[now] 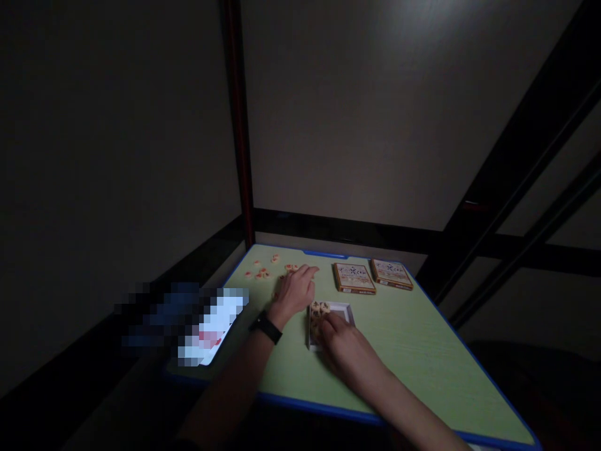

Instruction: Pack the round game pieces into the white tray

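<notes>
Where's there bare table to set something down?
The widest bare patch of green table lies right of the white tray and right hand, this side of the two flat boxes. A narrow strip separates the bright screen from the black wristband. It's crowded around the left hand, red-marked discs and tray.

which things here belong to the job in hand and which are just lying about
Seemingly in use: left hand, right hand, open tray, dark-marked pieces in it, loose red-marked pieces.

Apparently lying about: left patterned box, right patterned box, lit screen.
</notes>
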